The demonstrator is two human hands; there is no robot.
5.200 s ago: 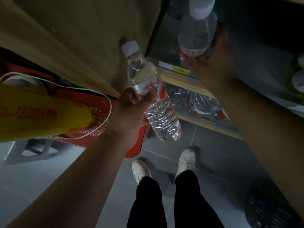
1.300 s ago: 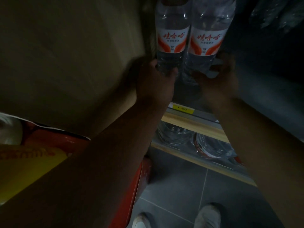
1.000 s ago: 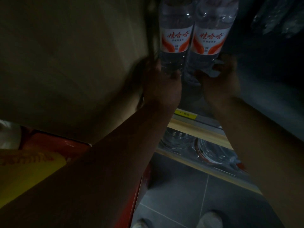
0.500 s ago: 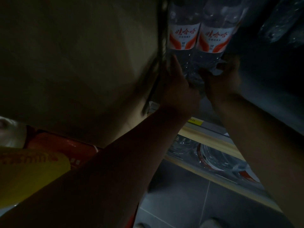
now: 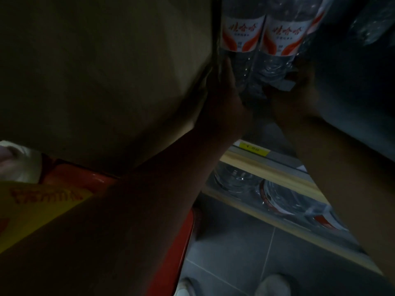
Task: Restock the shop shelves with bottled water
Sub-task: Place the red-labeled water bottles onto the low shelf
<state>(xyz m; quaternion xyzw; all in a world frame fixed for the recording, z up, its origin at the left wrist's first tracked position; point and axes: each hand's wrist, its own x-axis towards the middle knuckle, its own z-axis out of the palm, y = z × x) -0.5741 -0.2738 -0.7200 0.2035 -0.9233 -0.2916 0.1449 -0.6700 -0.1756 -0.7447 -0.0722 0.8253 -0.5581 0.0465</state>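
Head view, dim: two water bottles with white-and-orange labels upright side by side on the upper shelf [image 5: 284,155], left bottle [image 5: 240,39] touching right bottle [image 5: 282,41]; left hand [image 5: 224,99] flat against the lower outer side of the left bottle, fingers extended rather than wrapped; right hand [image 5: 292,97] cupped at the base of the right bottle, finger closure too dark to tell. Yellow price tag [image 5: 254,148] on shelf edge; more bottles [image 5: 277,197] lying on the lower shelf, grey tiled floor [image 5: 235,253] below, red crate [image 5: 179,242] beside.
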